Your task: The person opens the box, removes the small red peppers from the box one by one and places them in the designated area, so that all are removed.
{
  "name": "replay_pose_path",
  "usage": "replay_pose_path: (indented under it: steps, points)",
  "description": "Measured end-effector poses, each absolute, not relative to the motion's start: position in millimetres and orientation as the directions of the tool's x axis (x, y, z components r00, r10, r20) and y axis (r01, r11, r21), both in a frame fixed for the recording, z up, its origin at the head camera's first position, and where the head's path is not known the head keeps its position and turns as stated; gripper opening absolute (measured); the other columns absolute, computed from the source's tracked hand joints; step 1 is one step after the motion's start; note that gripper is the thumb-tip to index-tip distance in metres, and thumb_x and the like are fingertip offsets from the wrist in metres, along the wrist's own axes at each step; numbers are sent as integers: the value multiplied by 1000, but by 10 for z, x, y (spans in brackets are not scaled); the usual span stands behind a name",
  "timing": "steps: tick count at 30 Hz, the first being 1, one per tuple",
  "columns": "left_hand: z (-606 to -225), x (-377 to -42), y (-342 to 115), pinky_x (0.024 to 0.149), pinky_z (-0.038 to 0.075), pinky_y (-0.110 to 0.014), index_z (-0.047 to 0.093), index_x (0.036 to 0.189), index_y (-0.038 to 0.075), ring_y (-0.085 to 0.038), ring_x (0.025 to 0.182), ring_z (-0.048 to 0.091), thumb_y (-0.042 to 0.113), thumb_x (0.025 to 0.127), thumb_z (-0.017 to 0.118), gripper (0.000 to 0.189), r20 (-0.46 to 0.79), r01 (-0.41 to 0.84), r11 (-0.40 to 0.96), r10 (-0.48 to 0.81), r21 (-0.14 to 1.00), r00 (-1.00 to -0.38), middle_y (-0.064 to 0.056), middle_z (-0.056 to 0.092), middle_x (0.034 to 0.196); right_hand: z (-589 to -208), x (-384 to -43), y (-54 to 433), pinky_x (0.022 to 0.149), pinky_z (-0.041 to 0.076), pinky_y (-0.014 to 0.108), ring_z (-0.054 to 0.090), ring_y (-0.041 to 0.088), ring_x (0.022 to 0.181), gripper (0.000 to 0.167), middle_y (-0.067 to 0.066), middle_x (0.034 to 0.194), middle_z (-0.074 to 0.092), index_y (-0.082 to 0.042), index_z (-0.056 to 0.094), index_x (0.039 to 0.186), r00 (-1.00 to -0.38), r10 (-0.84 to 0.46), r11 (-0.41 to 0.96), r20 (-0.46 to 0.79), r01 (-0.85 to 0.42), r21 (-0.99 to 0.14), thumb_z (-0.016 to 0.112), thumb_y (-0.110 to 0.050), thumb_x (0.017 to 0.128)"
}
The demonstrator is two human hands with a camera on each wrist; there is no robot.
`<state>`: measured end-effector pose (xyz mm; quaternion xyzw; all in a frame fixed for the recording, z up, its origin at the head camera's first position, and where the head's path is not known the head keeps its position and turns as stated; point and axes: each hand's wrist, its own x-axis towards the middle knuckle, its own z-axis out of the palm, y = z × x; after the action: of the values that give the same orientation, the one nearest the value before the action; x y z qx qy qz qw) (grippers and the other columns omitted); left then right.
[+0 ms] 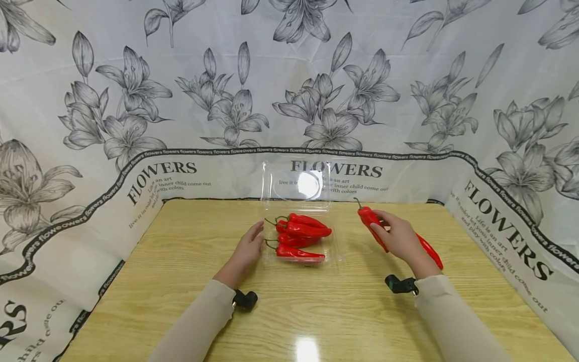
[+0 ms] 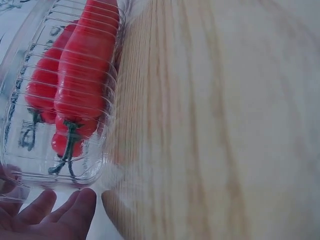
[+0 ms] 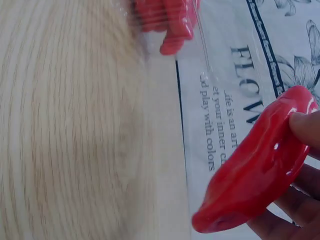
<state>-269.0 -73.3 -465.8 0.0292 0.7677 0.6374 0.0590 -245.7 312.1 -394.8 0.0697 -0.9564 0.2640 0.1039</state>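
Observation:
My right hand (image 1: 398, 239) grips a glossy red pepper (image 1: 372, 223) between thumb and fingers, its green stem pointing up and away; the right wrist view shows the same pepper (image 3: 257, 165) close up. Another red pepper (image 1: 429, 251) lies on the table, partly behind that hand and wrist. A clear plastic clamshell box (image 1: 334, 246) with its lid (image 1: 296, 198) raised stands in the middle, holding several red peppers (image 1: 300, 231) with stems to the left. At the box's left side is my left hand (image 1: 249, 246), its fingers (image 2: 75, 210) loosely bent right by the box's end wall.
The wooden table (image 1: 181, 261) is bordered at the back and sides by a white cloth (image 1: 235, 176) printed with flowers and lettering. Small black camera mounts (image 1: 246, 300) sit on both wrists. The raised lid leans near the back cloth.

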Motion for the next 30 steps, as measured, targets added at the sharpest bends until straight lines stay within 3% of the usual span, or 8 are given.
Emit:
replay_pose_path:
  steps: [4, 14, 25, 30]
  points:
    - [-4720, -2738, -742, 110, 34, -45, 30, 153, 23, -26, 145, 28, 18, 105, 38, 49, -55, -35, 169, 114, 985, -992, -5, 30, 158, -3975, -2439, 3234, 75, 58, 46, 58, 43, 111, 53, 25, 126, 60, -4, 46, 142, -970, -57, 855, 237, -170, -490, 55, -32, 99]
    - [-4696, -2722, -739, 106, 36, -41, 30, 153, 22, -25, 143, 30, 18, 105, 38, 49, -56, -34, 186, 117, 982, -991, -5, 30, 158, -4052, -2399, 3433, 71, 56, 46, 62, 41, 99, 49, 30, 123, 59, 5, 48, 137, -967, -29, 897, 252, -136, -420, 57, -22, 98]
    - [-4647, -2690, -736, 89, 38, -32, 28, 154, 21, -23, 133, 38, 18, 105, 37, 50, -64, -40, 188, 120, 981, -991, -5, 30, 159, -4141, -2375, 3562, 82, 49, 58, 59, 46, 101, 47, 34, 120, 59, 9, 51, 132, -976, 19, 938, 216, -58, -343, 57, -21, 95]
    - [-4650, -2688, -736, 76, 39, -28, 28, 154, 21, -23, 115, 45, 17, 105, 37, 50, -64, -42, 180, 119, 983, -991, -6, 29, 159, -4187, -2375, 3623, 80, 49, 57, 60, 46, 99, 48, 34, 119, 59, 9, 52, 130, -984, 43, 953, 174, -12, -304, 58, -21, 94]
